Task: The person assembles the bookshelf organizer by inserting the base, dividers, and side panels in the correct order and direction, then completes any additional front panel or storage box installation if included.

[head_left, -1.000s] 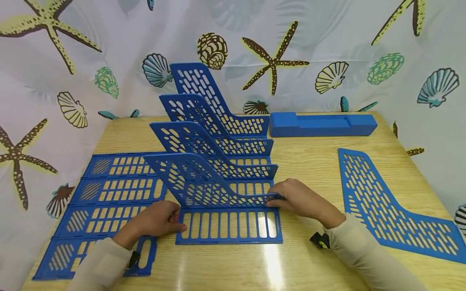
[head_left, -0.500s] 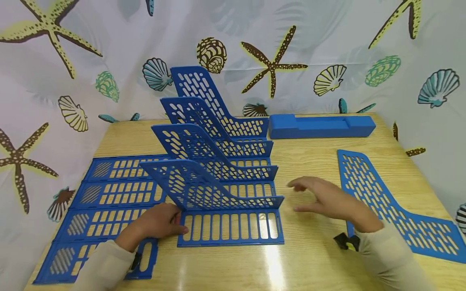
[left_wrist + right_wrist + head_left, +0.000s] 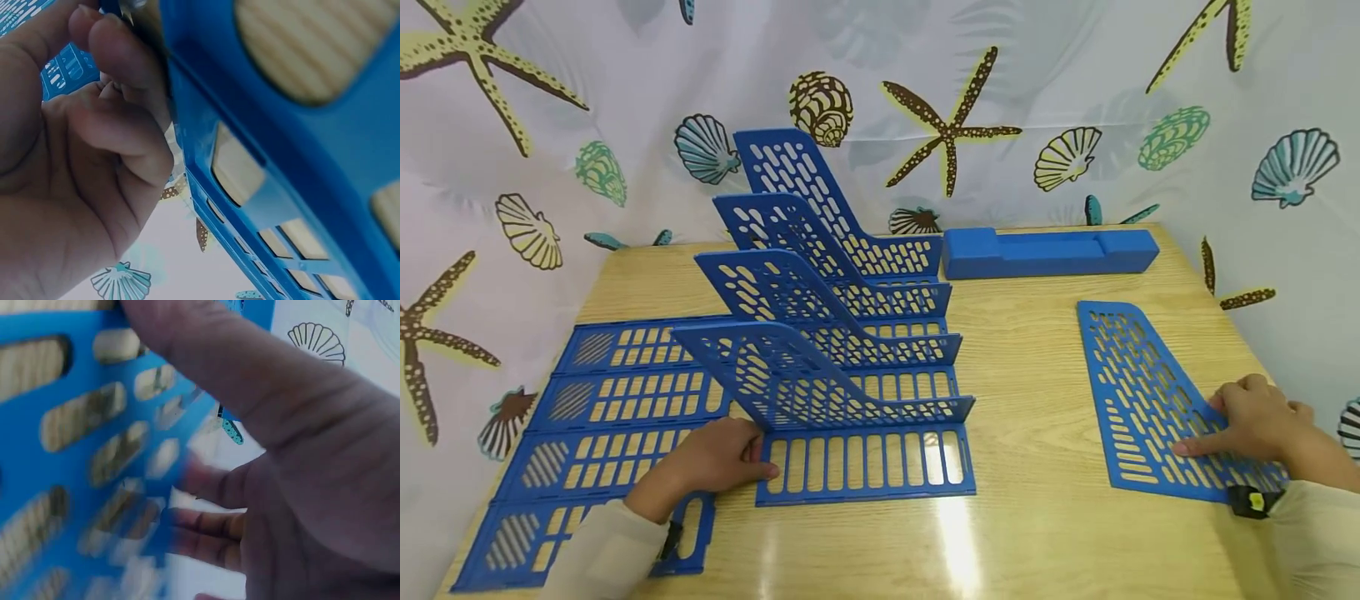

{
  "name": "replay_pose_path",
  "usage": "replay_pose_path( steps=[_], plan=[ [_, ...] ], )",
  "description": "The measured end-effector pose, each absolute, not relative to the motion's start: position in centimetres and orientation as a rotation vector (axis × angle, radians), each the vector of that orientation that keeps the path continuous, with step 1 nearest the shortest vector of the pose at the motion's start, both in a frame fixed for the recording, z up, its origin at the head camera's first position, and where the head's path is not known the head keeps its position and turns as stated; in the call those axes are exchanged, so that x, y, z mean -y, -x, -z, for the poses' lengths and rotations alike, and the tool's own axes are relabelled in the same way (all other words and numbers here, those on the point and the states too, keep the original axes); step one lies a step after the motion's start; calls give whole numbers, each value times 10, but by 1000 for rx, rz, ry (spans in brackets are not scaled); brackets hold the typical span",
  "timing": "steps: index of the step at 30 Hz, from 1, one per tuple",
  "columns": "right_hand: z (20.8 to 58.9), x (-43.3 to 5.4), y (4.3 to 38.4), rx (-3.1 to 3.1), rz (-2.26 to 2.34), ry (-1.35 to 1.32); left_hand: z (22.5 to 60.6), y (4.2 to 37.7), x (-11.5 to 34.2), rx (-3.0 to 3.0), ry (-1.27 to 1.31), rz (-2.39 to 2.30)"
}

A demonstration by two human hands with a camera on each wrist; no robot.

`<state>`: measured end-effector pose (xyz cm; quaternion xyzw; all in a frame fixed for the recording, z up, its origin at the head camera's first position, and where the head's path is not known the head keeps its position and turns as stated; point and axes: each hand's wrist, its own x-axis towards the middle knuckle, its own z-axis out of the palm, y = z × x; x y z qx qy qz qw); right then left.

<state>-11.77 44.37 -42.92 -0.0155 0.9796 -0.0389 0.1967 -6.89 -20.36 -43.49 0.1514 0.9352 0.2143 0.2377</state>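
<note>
A blue file rack (image 3: 865,467), with several upright slotted dividers rising from a slotted base, stands mid-table. At its front left corner my left hand (image 3: 718,454) grips the edge, thumb on the base and fingers curled behind. The left wrist view shows those fingers against the blue plastic. On the right lies a loose blue divider panel (image 3: 1138,392), L-shaped and full of slots. My right hand (image 3: 1262,425) holds its right-hand arm, thumb on top and fingers at the far edge. The right wrist view has the panel (image 3: 75,456) between thumb and fingers, blurred.
Several flat slatted blue panels (image 3: 583,417) lie joined side by side at the left. A long blue block-like piece (image 3: 1048,254) sits at the back of the wooden table (image 3: 1030,533). A shell-and-starfish patterned cloth (image 3: 880,50) hangs behind.
My right hand let go of the front divider's right end, moved right and took hold of the loose panel. My left hand stays at the rack's corner.
</note>
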Motion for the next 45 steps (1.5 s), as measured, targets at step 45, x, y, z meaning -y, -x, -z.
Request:
replay_pose_path(
  steps=[45],
  plan=[
    [405, -285, 44, -3213, 537, 1047, 429, 71, 209, -2203, -322, -851]
  ],
)
